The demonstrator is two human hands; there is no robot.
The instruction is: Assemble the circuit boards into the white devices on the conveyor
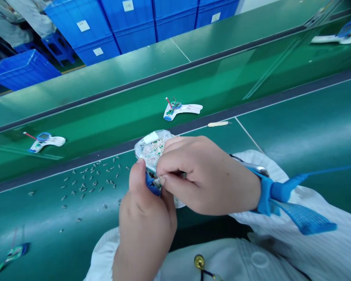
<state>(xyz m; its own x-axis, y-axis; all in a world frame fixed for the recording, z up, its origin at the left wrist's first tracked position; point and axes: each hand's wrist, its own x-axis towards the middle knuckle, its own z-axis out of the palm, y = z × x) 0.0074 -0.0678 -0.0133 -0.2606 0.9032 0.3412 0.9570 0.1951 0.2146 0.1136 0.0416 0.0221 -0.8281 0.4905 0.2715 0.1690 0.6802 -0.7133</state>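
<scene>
Green bench (304, 117): right hand (206, 175) pinching, left hand (148, 212) clasping.

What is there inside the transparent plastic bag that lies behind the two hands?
Inside the plastic bag, many small whitish and green parts show through. The right hand covers part of it, so what lies there cannot be seen.

Stacked blue crates (139, 19), upper left to top centre, blue stool (58, 47), upper left, green conveyor belt (119, 113), mid-frame
</scene>
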